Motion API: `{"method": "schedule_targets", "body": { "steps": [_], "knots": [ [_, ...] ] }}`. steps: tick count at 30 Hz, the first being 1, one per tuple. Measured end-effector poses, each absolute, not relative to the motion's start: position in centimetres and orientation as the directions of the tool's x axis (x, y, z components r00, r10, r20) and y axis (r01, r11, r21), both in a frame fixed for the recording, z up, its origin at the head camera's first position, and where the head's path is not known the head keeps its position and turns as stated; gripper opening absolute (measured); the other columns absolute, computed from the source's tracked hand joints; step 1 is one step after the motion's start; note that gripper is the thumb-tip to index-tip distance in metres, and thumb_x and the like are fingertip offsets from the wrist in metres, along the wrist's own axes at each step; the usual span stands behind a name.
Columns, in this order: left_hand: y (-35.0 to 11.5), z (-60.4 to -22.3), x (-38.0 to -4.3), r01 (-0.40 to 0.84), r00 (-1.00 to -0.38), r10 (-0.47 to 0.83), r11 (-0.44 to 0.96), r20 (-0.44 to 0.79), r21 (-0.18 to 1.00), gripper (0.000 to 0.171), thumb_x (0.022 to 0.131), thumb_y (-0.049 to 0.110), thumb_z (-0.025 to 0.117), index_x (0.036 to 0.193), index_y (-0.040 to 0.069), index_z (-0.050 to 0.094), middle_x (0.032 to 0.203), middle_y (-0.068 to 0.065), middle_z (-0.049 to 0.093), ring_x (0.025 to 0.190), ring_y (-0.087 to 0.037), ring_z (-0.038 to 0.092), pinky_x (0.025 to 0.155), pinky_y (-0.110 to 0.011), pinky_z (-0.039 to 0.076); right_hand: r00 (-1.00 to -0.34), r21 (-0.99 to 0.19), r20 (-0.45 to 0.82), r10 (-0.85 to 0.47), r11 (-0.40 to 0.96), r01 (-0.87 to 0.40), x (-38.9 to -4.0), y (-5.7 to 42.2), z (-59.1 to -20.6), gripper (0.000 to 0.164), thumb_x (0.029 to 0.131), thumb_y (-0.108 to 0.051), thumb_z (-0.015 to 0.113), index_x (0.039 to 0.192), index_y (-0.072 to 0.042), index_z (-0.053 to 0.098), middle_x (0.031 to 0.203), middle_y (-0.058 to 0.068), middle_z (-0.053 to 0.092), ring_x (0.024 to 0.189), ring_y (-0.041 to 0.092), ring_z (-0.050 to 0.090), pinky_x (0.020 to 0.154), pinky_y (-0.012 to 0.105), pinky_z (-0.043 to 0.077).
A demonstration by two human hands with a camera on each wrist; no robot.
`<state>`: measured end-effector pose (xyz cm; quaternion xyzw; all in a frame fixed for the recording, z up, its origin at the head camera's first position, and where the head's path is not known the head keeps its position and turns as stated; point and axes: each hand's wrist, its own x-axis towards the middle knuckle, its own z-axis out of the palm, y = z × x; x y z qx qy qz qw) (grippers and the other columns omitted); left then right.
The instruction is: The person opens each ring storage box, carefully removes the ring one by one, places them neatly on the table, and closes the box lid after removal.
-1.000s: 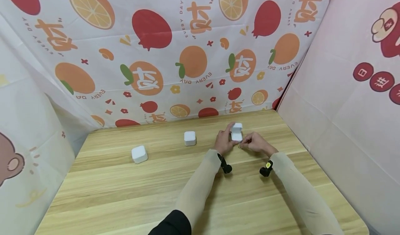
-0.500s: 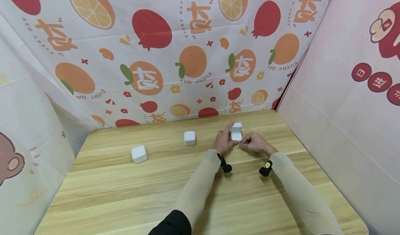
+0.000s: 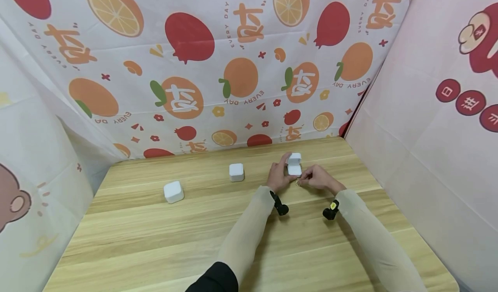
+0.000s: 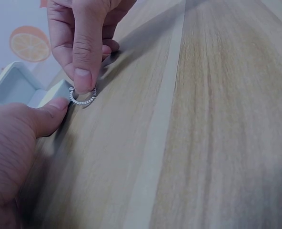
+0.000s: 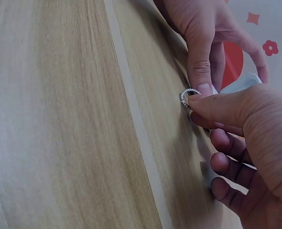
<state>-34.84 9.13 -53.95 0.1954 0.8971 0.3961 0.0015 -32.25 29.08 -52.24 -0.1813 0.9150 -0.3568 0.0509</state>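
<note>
An open white ring box (image 3: pixel 294 170) stands on the table toward the back right, its lid raised. My left hand (image 3: pixel 278 176) grips it from the left, the thumb at its front edge and a finger up by the lid. Just in front of the box, my right hand (image 3: pixel 318 177) pinches a ring (image 4: pixel 84 101) between thumb and index finger. Small sparkling stones line the ring's band, and its loop shows below the fingertips in the left wrist view. In the right wrist view, the right hand's other fingers (image 5: pixel 229 164) are loosely curled. The right fingertips hide part of the ring.
Two closed white boxes stand to the left on the wooden table (image 3: pixel 155 240), one box (image 3: pixel 236 172) nearer the hands and another box (image 3: pixel 173 192) farther left. A fruit-print cloth (image 3: pixel 202 71) hangs along the back edge, with pale cloths at both sides.
The ring has turned slightly in the right fingertips, so more of its loop shows below them. The left hand and the open box have stayed in place.
</note>
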Motion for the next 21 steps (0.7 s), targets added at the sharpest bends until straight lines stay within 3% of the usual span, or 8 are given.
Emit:
{"method": "schedule_targets", "body": {
  "steps": [21],
  "knots": [
    [8.94, -54.66, -35.1, 0.392, -0.904, 0.389, 0.594, 0.176, 0.703, 0.073, 0.099, 0.023, 0.066, 0.158, 0.034, 0.025, 0.133, -0.01, 0.067, 0.12, -0.029, 0.053, 0.108, -0.044, 0.041, -0.92, -0.666, 0.035, -0.39, 0.678, -0.313, -32.26, 28.99, -52.12, 0.009, 0.086, -0.015, 0.081, 0.078, -0.011, 0.081, 0.081, 0.003, 0.077, 0.069, 0.006, 0.058, 0.065, 0.02, 0.047]
  ]
}}
